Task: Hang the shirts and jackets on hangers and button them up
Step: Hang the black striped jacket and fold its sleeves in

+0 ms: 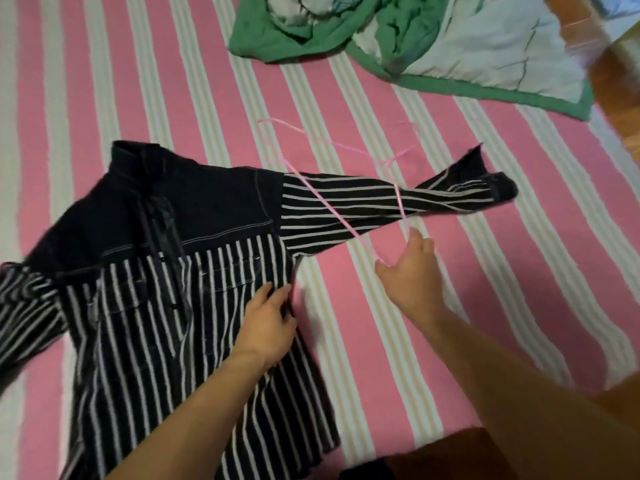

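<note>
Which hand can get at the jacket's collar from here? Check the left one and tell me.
Probably yes. The left hand rests open on the striped jacket, and the dark collar lies uncovered further up the same garment. The pink hanger lies off to the right, at the right hand.

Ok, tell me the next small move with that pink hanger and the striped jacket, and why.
Probably lift the pink hanger off the sleeve and bring it toward the collar. The right hand holds the hanger's near end while the hanger lies across the striped jacket's outstretched sleeve, outside the garment. The left hand rests on the jacket's side edge, ready to steady it.
</note>
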### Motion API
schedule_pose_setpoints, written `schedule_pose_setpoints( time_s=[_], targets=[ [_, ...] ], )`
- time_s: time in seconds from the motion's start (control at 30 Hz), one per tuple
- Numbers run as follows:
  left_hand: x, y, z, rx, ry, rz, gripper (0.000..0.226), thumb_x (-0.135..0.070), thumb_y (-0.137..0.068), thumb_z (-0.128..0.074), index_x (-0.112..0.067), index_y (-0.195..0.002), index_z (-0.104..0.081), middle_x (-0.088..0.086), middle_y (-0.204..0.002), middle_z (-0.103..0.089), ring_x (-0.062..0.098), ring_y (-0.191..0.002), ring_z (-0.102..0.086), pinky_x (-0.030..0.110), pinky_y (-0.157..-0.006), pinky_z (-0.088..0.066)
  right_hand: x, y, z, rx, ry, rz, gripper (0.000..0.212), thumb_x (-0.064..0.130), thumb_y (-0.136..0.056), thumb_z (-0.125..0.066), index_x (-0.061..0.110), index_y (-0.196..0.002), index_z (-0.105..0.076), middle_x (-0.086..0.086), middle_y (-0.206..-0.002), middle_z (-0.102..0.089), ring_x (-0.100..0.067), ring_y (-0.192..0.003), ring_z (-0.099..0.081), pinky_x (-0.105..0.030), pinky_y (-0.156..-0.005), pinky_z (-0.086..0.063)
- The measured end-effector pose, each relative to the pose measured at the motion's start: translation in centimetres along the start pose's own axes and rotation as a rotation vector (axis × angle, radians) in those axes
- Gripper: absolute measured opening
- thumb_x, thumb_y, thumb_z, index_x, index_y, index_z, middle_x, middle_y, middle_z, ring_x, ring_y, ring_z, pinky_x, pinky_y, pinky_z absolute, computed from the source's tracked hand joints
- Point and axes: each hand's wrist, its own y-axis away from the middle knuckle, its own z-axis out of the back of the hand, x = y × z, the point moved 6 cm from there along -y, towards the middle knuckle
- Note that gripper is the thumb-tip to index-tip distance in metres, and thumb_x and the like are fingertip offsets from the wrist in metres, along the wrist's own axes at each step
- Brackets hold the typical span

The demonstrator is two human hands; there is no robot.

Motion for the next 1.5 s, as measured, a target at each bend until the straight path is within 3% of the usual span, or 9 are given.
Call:
schedule_pose_setpoints(
  time_s=[0.2, 0.4, 0.6, 0.83, 0.97, 1.07, 1.17, 1.3, 1.5],
  targets=[
    [17.4, 2.1, 9.9, -0.337, 0.094, 0.230, 0.061, -0.018, -0.095, -0.060, -0.013, -0.153, -0.039, 0.015, -0.155, -0.036, 0.032, -0.144, -0.035, 0.040, -0.122, -0.027, 13.4, 7.3, -12.0, 0.189, 0.071, 0.230, 0.075, 0.033, -0.077, -0.078, 0.014, -0.138, -0.039, -0.011, -0.124, -0.050, -0.035, -0.115, -0.053, -0.046, -0.098, -0.048],
    [36.0, 5.4, 12.0, -0.062, -0.150, 0.279, 0.066, -0.052, -0.103, -0.040, -0.034, -0.161, -0.015, -0.001, -0.170, -0.006, 0.032, -0.154, -0.011, 0.051, -0.125, -0.018, 16.4, 11.7, -20.7, 0.274, 0.205, -0.061, 0.085, 0.045, -0.082, -0.074, 0.008, -0.145, -0.030, -0.018, -0.141, -0.042, -0.037, -0.127, -0.048, -0.049, -0.103, -0.045],
    [46.2, 7.8, 20.6, -0.534, -0.176, 0.331, 0.067, -0.024, -0.089, -0.067, -0.016, -0.150, -0.043, 0.030, -0.155, -0.030, 0.050, -0.141, -0.030, 0.063, -0.115, -0.030, 24.8, 15.9, -25.4, 0.067, 0.561, 0.240, 0.084, 0.030, -0.086, -0.059, 0.006, -0.157, -0.022, -0.030, -0.156, -0.025, -0.049, -0.139, -0.028, -0.056, -0.117, -0.027],
    [59.0, 7.7, 28.2, -0.266, -0.793, 0.340, 0.026, -0.010, -0.089, -0.055, -0.006, -0.114, -0.061, 0.024, -0.122, -0.053, 0.044, -0.116, -0.045, 0.060, -0.100, -0.036, 32.7, 19.5, -34.2, 0.533, 0.571, 0.342, 0.082, 0.037, -0.098, -0.055, 0.029, -0.161, -0.004, -0.010, -0.168, 0.001, -0.037, -0.152, -0.003, -0.044, -0.123, -0.014],
    [64.6, 11.2, 35.0, -0.234, -0.864, 0.770, 0.041, -0.018, -0.100, -0.039, -0.012, -0.140, -0.047, 0.022, -0.152, -0.026, 0.048, -0.138, -0.024, 0.061, -0.107, -0.034, 30.9, 18.9, -33.8, 0.597, 0.671, 0.354, 0.076, 0.037, -0.098, -0.056, 0.023, -0.160, -0.016, -0.017, -0.166, -0.004, -0.039, -0.151, -0.007, -0.045, -0.124, -0.014],
    [60.6, 8.1, 34.2, -0.198, -0.754, 0.660, 0.064, -0.031, -0.098, -0.048, -0.021, -0.155, -0.022, 0.020, -0.163, -0.007, 0.047, -0.145, -0.018, 0.059, -0.113, -0.030, 30.7, 17.0, -29.9, 0.238, 0.477, 0.513, 0.056, 0.015, -0.090, -0.062, 0.005, -0.144, -0.049, -0.025, -0.152, -0.035, -0.042, -0.137, -0.033, -0.049, -0.115, -0.030],
    [48.5, 2.9, 30.9, -0.314, -0.489, 0.249, 0.070, -0.026, -0.082, -0.066, -0.015, -0.145, -0.039, 0.023, -0.151, -0.031, 0.046, -0.131, -0.038, 0.057, -0.105, -0.041, 27.8, 13.9, -26.0, -0.015, 0.516, 0.425, 0.059, 0.017, -0.086, -0.063, 0.000, -0.141, -0.047, -0.031, -0.148, -0.036, -0.049, -0.132, -0.036, -0.054, -0.112, -0.031],
    [32.6, -1.1, 24.4, -0.364, -0.216, -0.114, 0.038, -0.021, -0.090, -0.050, -0.010, -0.125, -0.061, 0.012, -0.121, -0.054, 0.033, -0.112, -0.052, 0.048, -0.094, -0.049, 22.6, 10.3, -24.6, 0.186, 0.532, 0.130, 0.100, 0.047, -0.085, -0.073, 0.012, -0.159, -0.016, -0.022, -0.163, -0.013, -0.045, -0.145, -0.020, -0.052, -0.119, -0.021],
    [25.7, -9.8, 17.7, -0.295, -0.068, 0.072, 0.065, -0.040, -0.098, -0.057, -0.013, -0.151, -0.031, 0.011, -0.143, -0.038, 0.031, -0.132, -0.041, 0.050, -0.101, -0.047, 20.2, 7.7, -25.1, 0.214, 0.391, 0.117, 0.122, 0.050, -0.076, -0.082, 0.018, -0.161, 0.000, -0.018, -0.164, -0.010, -0.040, -0.148, -0.018, -0.049, -0.120, -0.022]
  ],
)
